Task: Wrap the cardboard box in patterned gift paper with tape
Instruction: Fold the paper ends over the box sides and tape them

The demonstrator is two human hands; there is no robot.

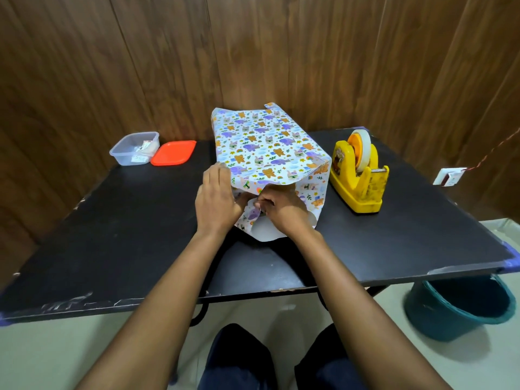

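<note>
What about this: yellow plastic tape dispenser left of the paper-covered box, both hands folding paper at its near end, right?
Wrong side: the head view shows the yellow plastic tape dispenser right of the box in patterned gift paper. The left hand and right hand do fold paper at its near end.

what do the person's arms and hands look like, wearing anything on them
Both forearms are bare down to the frame edge, no sleeve showing. The left hand and right hand wear no gloves, and no watch, ring or bracelet is visible. Dark blue trousers show below.
</note>
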